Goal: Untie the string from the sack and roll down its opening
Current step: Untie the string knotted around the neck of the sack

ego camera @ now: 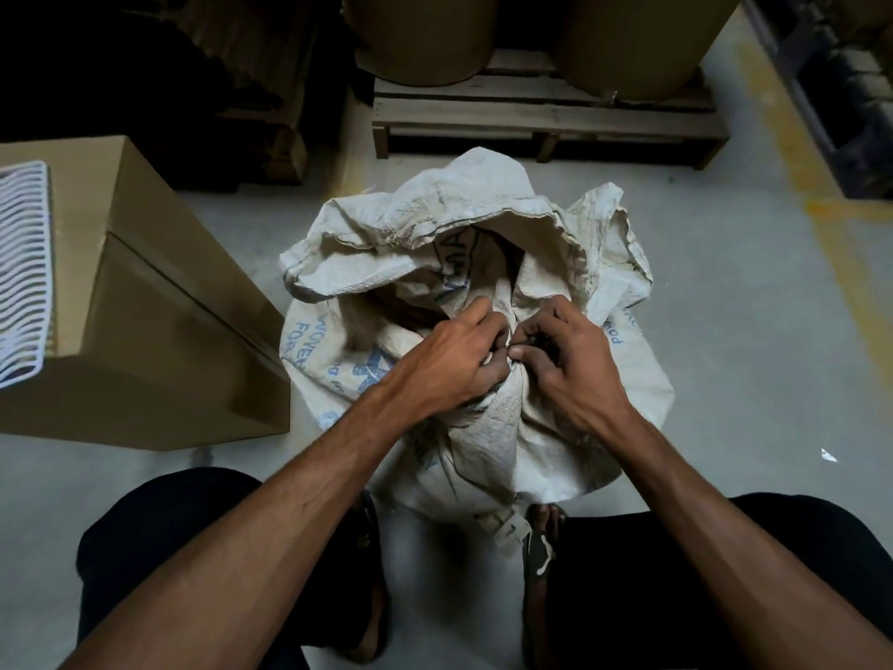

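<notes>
A white woven sack [488, 442] with blue print stands on the floor between my feet. Its neck is gathered tight and the loose top fabric [435, 224] flops open above the tie. My left hand [449, 365] and my right hand [565, 360] meet at the bunched neck, fingers curled and pinching at the tie point. The string itself is hidden under my fingers.
A brown cardboard box [159, 302] stands at the left with a white wire rack [21, 273] on it. A wooden pallet [541, 118] with large brown rolls [425, 36] sits behind the sack. A yellow floor line [831, 244] runs at the right.
</notes>
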Motion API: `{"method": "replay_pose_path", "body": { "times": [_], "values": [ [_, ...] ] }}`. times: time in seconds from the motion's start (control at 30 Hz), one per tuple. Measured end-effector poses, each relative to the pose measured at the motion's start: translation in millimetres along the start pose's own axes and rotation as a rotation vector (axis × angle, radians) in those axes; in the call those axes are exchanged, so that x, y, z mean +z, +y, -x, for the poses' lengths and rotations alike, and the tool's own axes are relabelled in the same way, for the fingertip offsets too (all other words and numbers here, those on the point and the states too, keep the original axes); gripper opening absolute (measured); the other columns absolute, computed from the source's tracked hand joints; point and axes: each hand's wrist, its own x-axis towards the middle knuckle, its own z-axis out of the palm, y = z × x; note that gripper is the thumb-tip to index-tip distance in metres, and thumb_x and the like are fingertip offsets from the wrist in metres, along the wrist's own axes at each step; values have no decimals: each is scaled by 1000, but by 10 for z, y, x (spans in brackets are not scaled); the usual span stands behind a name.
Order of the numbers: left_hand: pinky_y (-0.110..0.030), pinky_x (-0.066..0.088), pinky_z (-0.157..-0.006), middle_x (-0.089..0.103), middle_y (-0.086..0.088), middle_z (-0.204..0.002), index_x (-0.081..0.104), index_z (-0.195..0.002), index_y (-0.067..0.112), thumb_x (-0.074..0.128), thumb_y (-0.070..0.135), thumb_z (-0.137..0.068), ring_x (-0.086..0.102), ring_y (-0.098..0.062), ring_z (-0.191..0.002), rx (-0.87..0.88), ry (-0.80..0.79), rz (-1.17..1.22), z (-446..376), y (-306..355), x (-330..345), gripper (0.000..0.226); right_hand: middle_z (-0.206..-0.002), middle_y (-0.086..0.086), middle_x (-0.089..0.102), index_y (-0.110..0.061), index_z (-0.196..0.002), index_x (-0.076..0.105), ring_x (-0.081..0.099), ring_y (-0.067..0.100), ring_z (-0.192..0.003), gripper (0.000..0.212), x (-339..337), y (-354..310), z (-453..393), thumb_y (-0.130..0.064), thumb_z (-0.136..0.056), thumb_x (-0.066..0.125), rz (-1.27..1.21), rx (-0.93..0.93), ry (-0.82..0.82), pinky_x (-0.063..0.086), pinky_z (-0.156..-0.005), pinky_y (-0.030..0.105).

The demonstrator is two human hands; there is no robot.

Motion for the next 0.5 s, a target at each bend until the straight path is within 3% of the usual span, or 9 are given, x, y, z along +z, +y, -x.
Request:
{"method": "replay_pose_path", "body": {
  "times": [0.2,0.37,0.43,0.5],
  "values": [
    [-52,50,-61,46,-13,-97,55,-96,2,61,15,-92,53,-35,-70,43,53,-42,-6,46,-44,15,-92,-5,51,-11,-89,65,48,8,-80,7,-25,-77,11,-7,-88,71,25,-30,53,38,-69,19],
    [-49,50,-65,46,-11,-93,57,-92,0,62,7,-89,51,-28,-70,-32,192,26,-15,46,-103,10,-92,0,53,-9,-87,65,53,4,-82,9,-159,-92,-67,0,-89,64,-113,24,252,40,-75,14],
    [-48,49,-67,47,-10,-92,58,-92,0,64,7,-90,51,-25,-71,-47,204,36,-4,39,-94,9,-92,0,54,-10,-86,65,55,8,-82,10,-189,-85,-82,-1,-90,65,-127,42,217,43,-75,17],
    [-48,50,-68,47,-9,-93,58,-94,1,64,10,-91,53,-25,-72,-41,179,25,10,36,-61,11,-92,2,55,-7,-88,65,52,1,-81,9,-165,-95,-63,1,-91,64,-114,24,162,40,-75,12]
  ]
}}
